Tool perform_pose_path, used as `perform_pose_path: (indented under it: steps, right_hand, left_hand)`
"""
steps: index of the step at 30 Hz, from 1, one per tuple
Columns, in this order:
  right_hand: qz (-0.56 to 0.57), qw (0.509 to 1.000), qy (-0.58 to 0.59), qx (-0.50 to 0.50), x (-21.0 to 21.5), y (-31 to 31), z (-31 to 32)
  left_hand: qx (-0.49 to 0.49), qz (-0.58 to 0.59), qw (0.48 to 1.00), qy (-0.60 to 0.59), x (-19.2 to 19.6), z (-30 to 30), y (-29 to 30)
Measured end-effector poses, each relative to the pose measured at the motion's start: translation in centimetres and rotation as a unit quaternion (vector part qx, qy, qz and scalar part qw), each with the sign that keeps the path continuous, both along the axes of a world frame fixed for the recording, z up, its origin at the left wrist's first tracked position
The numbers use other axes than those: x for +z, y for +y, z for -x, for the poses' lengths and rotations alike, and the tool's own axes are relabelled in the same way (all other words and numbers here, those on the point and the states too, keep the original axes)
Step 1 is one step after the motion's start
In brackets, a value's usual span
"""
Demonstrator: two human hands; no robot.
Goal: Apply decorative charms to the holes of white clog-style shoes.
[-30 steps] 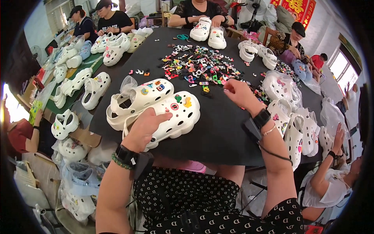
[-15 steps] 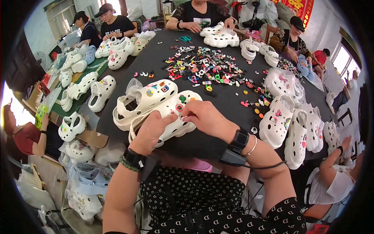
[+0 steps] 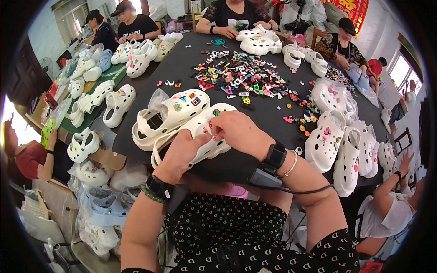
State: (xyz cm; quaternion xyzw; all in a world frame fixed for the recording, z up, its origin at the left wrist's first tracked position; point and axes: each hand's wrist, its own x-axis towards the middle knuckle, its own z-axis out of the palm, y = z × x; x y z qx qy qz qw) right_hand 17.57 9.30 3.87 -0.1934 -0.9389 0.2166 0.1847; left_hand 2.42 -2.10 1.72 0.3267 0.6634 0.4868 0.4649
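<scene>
A white clog (image 3: 217,149) with ventilation holes lies on the black table, its toe pointing away to the right. My left hand (image 3: 178,154) is closed on its near side, thumb over the upper. Bent over the same upper, my right hand (image 3: 239,134) pinches a small shoe charm against the holes; the fingers largely cover the charm. A green charm (image 3: 215,112) shows near the toe, partly behind my right hand. Touching this clog on the left is a second white clog (image 3: 189,114), with several colourful charms on its upper and clear plastic inside.
A heap of loose charms (image 3: 241,77) spreads beyond the clogs. White clogs (image 3: 347,161) stand on the right, and others (image 3: 119,107) on the left. Across the table a person (image 3: 232,20) sits by a pair of white clogs (image 3: 260,43); other people work on both sides.
My right hand has shifted slightly up and left over the clog, now covering the red round charm more. My left hand keeps its hold with little movement.
</scene>
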Motion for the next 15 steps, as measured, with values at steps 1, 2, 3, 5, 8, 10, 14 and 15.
perform_pose_path:
  steps: [1,2,3,5,8,10,14,15]
  right_hand:
    - [0.03,0.998,-0.049,-0.01,0.4,0.0,0.2]
    - [0.031,0.998,-0.049,-0.009,0.6,0.0,0.3]
    - [-0.019,0.999,-0.049,0.0,0.7,0.0,0.5]
    - [-0.069,0.996,-0.049,0.008,0.9,-0.1,0.6]
    - [-0.096,0.991,-0.098,0.005,1.2,-0.5,0.5]
    - [-0.119,0.99,-0.027,-0.073,1.0,-1.2,0.9]
    - [-0.179,0.983,0.005,-0.032,0.7,0.1,1.0]
    - [-0.181,0.982,-0.023,-0.057,0.9,0.0,1.3]
  left_hand:
    - [0.001,0.001,1.0,0.0,0.1,0.0,-0.1]
    - [-0.02,-0.019,1.0,-0.014,0.3,-0.1,-0.3]
    - [-0.041,-0.04,0.998,-0.028,0.6,-0.3,-0.4]
    - [-0.035,-0.038,0.998,-0.035,0.9,-0.5,-0.5]
    - [-0.026,-0.027,0.998,-0.043,1.4,-0.7,-0.1]
    - [-0.009,-0.015,0.999,-0.042,1.7,-0.8,-0.4]
    - [-0.053,-0.083,0.991,-0.092,0.2,-0.5,-0.3]
    - [-0.063,-0.092,0.991,-0.074,-0.4,-0.3,-0.2]
